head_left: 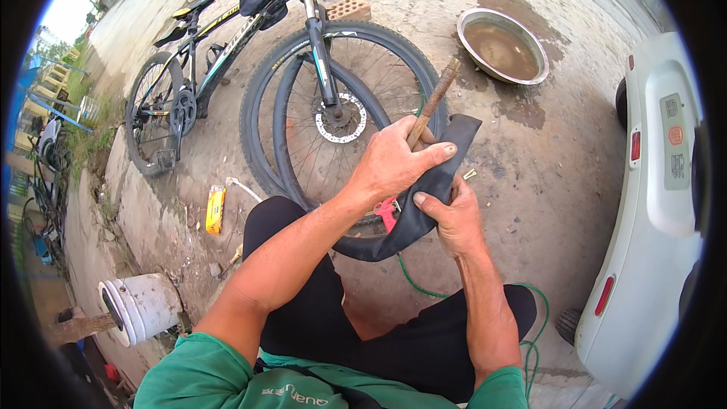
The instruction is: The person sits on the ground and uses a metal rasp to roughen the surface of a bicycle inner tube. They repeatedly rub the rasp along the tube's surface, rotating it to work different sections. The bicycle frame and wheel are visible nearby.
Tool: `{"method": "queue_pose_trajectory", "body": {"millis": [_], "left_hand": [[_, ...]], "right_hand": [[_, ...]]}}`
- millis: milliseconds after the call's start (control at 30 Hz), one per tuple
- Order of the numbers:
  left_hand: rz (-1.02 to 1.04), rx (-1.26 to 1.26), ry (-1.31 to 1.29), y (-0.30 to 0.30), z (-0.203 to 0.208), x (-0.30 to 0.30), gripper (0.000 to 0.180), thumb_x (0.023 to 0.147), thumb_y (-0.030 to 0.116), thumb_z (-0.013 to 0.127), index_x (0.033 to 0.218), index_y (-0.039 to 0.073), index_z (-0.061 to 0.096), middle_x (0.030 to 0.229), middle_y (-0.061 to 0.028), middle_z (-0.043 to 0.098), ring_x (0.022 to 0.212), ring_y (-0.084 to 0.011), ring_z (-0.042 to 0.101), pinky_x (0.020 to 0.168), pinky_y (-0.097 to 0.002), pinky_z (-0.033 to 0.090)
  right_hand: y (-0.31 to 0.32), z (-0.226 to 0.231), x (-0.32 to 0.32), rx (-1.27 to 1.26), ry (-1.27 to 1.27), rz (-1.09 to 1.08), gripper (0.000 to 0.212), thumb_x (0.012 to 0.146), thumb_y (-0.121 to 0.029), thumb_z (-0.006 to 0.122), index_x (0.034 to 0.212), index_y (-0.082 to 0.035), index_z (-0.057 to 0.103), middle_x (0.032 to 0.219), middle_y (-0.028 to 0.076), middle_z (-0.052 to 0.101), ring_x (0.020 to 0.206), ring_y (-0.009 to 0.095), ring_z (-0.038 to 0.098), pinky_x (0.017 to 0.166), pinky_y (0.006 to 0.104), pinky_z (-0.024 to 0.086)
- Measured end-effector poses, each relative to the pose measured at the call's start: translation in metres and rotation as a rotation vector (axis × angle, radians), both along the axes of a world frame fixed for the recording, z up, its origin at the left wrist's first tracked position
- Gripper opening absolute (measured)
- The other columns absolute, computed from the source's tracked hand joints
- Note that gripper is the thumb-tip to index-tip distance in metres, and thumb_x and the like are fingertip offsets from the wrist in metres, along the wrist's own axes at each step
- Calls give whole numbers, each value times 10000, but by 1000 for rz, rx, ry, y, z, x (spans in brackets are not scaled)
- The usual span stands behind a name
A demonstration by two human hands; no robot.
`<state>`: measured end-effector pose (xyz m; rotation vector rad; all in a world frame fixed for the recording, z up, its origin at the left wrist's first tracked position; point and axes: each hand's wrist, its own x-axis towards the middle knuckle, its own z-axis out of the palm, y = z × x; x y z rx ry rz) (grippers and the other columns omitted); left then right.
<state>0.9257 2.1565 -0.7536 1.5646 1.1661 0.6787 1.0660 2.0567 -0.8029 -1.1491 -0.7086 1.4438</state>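
Observation:
A black bicycle inner tube (409, 233) runs up between my hands, its top section pressed flat. My left hand (390, 163) is closed around a brown, rough, rust-coloured stick (433, 106) that points up and away, and its thumb lies by the tube's edge. On the right side, my right hand (458, 220) pinches the tube, thumb on top and fingers behind. The rest of the tube loops away past the front wheel (254, 91) of a black, blue and yellow bicycle (227, 49). Behind the tube, a pink-red tool (387, 214) shows partly.
A metal basin (542, 60) of brownish water stands far right, near a perforated brick (348, 7). A white toy-like car body (644, 242) borders the right side. A green hose (413, 282) crosses the concrete. Left lie a yellow package (216, 210) and a white bucket (148, 307).

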Motion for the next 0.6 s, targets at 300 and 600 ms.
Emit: {"method": "queue_pose_trajectory", "body": {"millis": [300, 600], "left_hand": [[-41, -229, -332, 6, -4, 3, 286, 965, 259, 726, 1043, -15, 708, 863, -7, 694, 723, -66, 596, 645, -271, 503], [10, -490, -842, 8, -5, -13, 177, 998, 213, 704, 1027, 56, 630, 872, -34, 675, 734, -110, 657, 662, -294, 568]], "right_hand": [[-15, 3, -4, 14, 132, 61, 442, 862, -122, 840, 1233, -1, 633, 1072, 57, 708, 891, 109, 657, 761, 279, 549], [-3, 31, -26, 183, -291, -17, 308, 922, -135, 760, 1153, 51, 680, 1119, 59, 648, 935, 130, 582, 804, 292, 466]]}}
